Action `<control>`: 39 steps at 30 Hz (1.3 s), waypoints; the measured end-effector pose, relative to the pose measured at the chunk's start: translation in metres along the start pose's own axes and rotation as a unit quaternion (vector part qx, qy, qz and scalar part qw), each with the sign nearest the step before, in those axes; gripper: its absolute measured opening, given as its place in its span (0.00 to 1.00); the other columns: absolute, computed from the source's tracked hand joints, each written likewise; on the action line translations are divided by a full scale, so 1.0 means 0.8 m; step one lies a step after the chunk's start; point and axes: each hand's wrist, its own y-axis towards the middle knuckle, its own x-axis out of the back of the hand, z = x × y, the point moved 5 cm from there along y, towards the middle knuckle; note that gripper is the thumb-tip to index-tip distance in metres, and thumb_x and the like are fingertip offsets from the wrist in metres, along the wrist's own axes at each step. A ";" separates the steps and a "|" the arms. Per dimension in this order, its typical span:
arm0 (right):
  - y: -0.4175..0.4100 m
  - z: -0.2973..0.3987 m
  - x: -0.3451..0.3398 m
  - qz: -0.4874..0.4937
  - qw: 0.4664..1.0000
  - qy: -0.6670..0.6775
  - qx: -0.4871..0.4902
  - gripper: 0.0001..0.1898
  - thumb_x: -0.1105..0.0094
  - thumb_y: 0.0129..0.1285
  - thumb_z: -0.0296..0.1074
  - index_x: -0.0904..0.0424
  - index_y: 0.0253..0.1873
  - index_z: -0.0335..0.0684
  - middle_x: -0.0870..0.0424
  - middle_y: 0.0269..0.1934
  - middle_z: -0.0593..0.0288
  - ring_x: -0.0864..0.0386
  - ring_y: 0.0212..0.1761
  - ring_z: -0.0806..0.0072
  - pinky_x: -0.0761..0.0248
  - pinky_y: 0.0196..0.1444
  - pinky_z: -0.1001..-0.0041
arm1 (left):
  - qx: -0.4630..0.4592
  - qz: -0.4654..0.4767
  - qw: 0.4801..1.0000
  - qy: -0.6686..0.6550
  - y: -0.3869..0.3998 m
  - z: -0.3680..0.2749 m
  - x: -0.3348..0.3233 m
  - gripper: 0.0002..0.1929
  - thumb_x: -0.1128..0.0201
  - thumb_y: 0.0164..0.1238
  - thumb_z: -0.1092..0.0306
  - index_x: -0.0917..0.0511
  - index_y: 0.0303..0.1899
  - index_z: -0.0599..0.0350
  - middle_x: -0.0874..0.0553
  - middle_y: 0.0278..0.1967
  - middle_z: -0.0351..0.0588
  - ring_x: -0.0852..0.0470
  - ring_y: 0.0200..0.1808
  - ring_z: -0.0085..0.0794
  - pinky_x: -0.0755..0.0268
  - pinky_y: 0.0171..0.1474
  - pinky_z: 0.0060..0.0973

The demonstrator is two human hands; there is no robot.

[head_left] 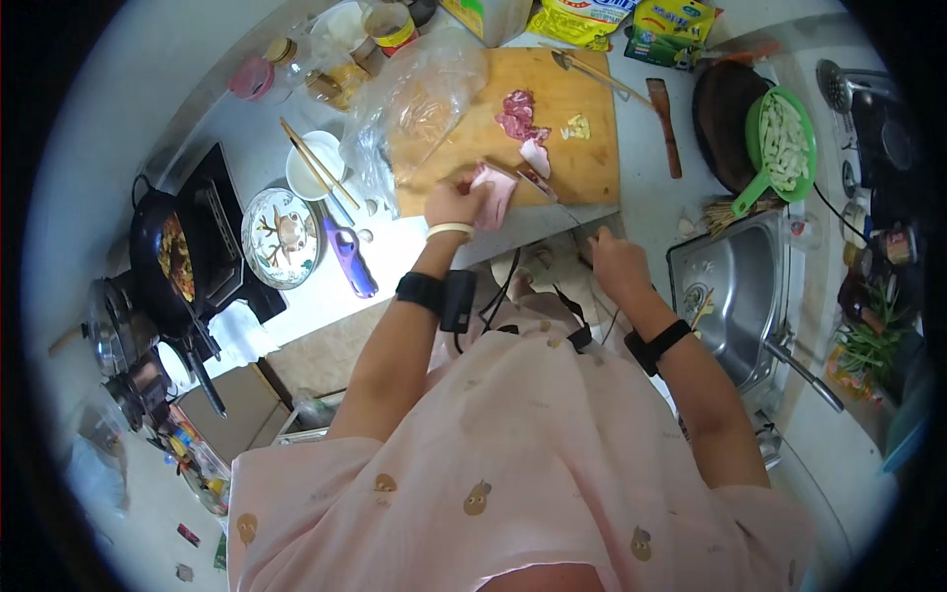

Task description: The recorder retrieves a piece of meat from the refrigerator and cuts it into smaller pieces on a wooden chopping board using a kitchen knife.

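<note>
My left hand (453, 201) grips a slab of raw pork (494, 196) at the front edge of the wooden cutting board (592, 166). In my right hand (620, 265) is a knife (540, 185), its blade reaching to the board just right of the slab. Behind the blade lies a pale piece of pork fat or skin (536, 157). Farther back are slices of red meat (519, 115), with chopped garlic or ginger (576, 127) to their right. A clear plastic bag (429, 96) covers the board's left part.
Left are a white bowl (305, 174) with chopsticks across it, a deer-patterned plate (280, 238), a purple lighter (351, 255) and a wok (164, 259) of food. Right are a wooden spatula (665, 126), a green strainer (755, 140) of pale cut vegetables and a steel sink (732, 296).
</note>
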 end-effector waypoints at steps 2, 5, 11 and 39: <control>0.002 0.001 0.000 -0.014 1.000 0.004 0.006 0.11 0.52 0.64 0.37 0.29 0.35 0.34 0.21 0.21 0.46 0.20 0.25 0.52 0.27 0.30 0.59 | 0.014 0.029 0.978 -0.204 0.005 0.011 0.012 0.13 0.34 0.51 0.62 0.18 0.35 0.61 0.16 0.25 0.54 0.18 0.21 0.34 0.28 0.27 0.28; 0.002 -0.001 -0.002 -0.016 1.000 0.011 0.006 0.11 0.52 0.63 0.37 0.29 0.35 0.35 0.21 0.22 0.45 0.20 0.26 0.51 0.27 0.29 0.59 | -0.076 -0.141 0.987 0.004 0.011 -0.050 0.078 0.12 0.35 0.51 0.62 0.18 0.34 0.60 0.16 0.25 0.55 0.18 0.23 0.40 0.28 0.28 0.31; -0.003 0.002 -0.008 -0.023 0.999 0.020 -0.020 0.11 0.52 0.64 0.38 0.30 0.34 0.35 0.21 0.21 0.45 0.20 0.26 0.51 0.27 0.30 0.57 | -0.111 -0.230 0.912 0.322 0.068 -0.115 0.115 0.19 0.33 0.48 0.60 0.20 0.42 0.57 0.18 0.39 0.53 0.20 0.38 0.48 0.27 0.42 0.36; -0.036 -0.001 0.055 -0.287 0.924 -0.059 0.247 0.08 0.43 0.45 0.30 0.24 0.34 0.42 0.28 0.19 0.68 0.27 0.21 0.75 0.40 0.31 0.73 | -0.103 0.227 0.967 -0.044 0.052 -0.041 -0.007 0.11 0.34 0.56 0.69 0.21 0.39 0.64 0.16 0.30 0.49 0.18 0.31 0.26 0.26 0.33 0.22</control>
